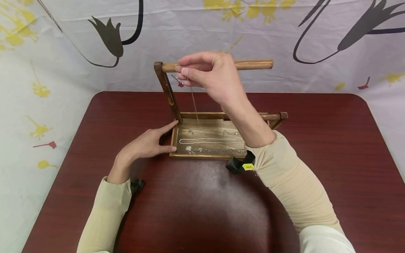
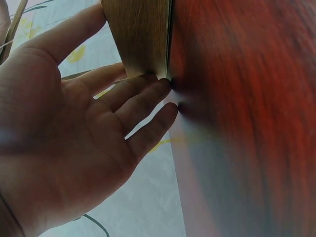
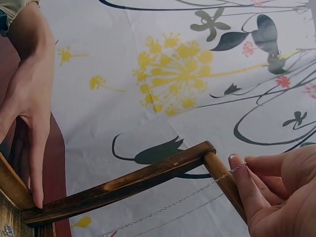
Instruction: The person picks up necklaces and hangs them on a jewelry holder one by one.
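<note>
A wooden jewelry stand with a tray base (image 1: 209, 157) sits on the table. My right hand (image 1: 215, 72) is up at the stand's top bar (image 1: 256, 64), near its left end. Between thumb and fingertips it pinches a thin silver necklace (image 3: 192, 194), whose chain hangs down toward the tray in two strands. My left hand (image 1: 147, 143) lies against the tray's left side, fingers straight, the thumb at the front corner and a fingertip near the foot of the left post (image 1: 168, 94). In the tray lie a looped silver chain (image 1: 218, 142) and a bundle of thicker chains (image 1: 218, 151).
A lower wooden bar (image 1: 278, 116) runs along the right, partly behind my right forearm. Smaller jewelry pieces (image 1: 190, 131) lie toward the tray's back. The dark red table (image 1: 332, 158) ends at a white cloth backdrop (image 1: 190, 31) with printed flowers.
</note>
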### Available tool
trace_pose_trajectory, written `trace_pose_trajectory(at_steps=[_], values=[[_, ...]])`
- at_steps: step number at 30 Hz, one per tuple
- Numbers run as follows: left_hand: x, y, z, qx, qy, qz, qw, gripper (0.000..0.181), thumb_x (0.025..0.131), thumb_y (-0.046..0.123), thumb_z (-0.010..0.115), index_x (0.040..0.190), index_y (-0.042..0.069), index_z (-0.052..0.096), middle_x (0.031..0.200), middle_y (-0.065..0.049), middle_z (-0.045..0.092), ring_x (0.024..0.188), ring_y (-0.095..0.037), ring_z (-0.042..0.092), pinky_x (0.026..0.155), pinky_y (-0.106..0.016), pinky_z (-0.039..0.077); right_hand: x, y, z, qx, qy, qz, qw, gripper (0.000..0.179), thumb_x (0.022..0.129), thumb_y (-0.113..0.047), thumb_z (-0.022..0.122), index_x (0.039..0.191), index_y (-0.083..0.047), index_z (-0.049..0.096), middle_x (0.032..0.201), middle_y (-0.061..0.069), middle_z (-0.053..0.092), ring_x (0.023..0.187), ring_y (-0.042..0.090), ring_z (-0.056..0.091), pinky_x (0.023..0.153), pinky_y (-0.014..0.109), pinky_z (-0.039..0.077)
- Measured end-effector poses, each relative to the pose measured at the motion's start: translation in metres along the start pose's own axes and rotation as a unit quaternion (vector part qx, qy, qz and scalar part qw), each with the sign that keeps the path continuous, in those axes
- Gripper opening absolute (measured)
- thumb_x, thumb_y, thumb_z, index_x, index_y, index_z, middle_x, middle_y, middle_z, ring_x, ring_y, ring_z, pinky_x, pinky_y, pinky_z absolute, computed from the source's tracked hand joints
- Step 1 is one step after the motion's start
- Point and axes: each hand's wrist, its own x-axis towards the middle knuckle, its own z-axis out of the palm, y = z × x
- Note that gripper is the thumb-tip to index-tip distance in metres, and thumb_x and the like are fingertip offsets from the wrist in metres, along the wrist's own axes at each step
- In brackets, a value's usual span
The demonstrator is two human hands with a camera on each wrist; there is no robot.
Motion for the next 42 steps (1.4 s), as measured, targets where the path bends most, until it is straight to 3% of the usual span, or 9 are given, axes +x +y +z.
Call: trace_pose_trajectory(at_steps=[7, 15, 30, 38, 42], values=[[-0.001, 0.001, 0.0, 0.001, 0.004, 0.0, 1.0, 0.088, 0.09, 0.041, 0.073, 0.159, 0.036, 0.018, 0.159, -0.009, 0.032, 0.139, -0.031, 0.04, 0.109, -0.052, 0.037, -0.001, 0.001, 0.003, 0.009, -0.005, -0.008, 0.9999, 0.021, 0.086, 0.005, 0.073, 0.107, 0.006, 0.072, 0.101, 0.017, 0.074, 0.091, 0.028, 0.072, 0.081, 0.034, 0.057], [0.0, 0.0, 0.0, 0.006, 0.007, 0.005, 0.9999, 0.088, 0.09, 0.041, 0.073, 0.159, 0.035, 0.019, 0.158, -0.009, 0.033, 0.138, -0.03, 0.041, 0.109, -0.051, 0.036, -0.004, 0.004, 0.004, -0.026, -0.023, -0.021, 0.9992, 0.027, 0.088, 0.006, 0.071, 0.115, 0.004, 0.071, 0.112, 0.011, 0.072, 0.095, 0.021, 0.072, 0.082, 0.033, 0.057], [0.0, -0.001, 0.001, 0.004, 0.007, 0.008, 0.9999, 0.088, 0.09, 0.041, 0.073, 0.16, 0.033, 0.02, 0.159, -0.009, 0.033, 0.138, -0.031, 0.041, 0.109, -0.052, 0.036, -0.011, 0.007, 0.002, -0.08, -0.015, -0.024, 0.9964, 0.026, 0.087, -0.003, 0.076, 0.113, -0.003, 0.073, 0.107, 0.005, 0.074, 0.092, 0.023, 0.072, 0.08, 0.03, 0.057], [0.0, -0.001, 0.001, 0.0, 0.005, 0.003, 1.0, 0.088, 0.09, 0.041, 0.073, 0.16, 0.034, 0.02, 0.159, -0.009, 0.032, 0.139, -0.031, 0.041, 0.108, -0.052, 0.036, -0.014, 0.014, 0.0, -0.014, -0.03, -0.022, 0.9992, 0.028, 0.088, -0.001, 0.074, 0.115, 0.002, 0.071, 0.111, 0.012, 0.072, 0.098, 0.025, 0.071, 0.084, 0.034, 0.056], [0.0, -0.002, 0.001, 0.004, 0.008, 0.004, 1.0, 0.088, 0.09, 0.042, 0.073, 0.16, 0.034, 0.02, 0.159, -0.009, 0.032, 0.139, -0.031, 0.041, 0.109, -0.052, 0.036, -0.014, 0.017, -0.002, -0.024, -0.033, -0.028, 0.9988, 0.029, 0.088, 0.0, 0.073, 0.116, 0.002, 0.071, 0.111, 0.01, 0.073, 0.1, 0.025, 0.071, 0.085, 0.034, 0.056]])
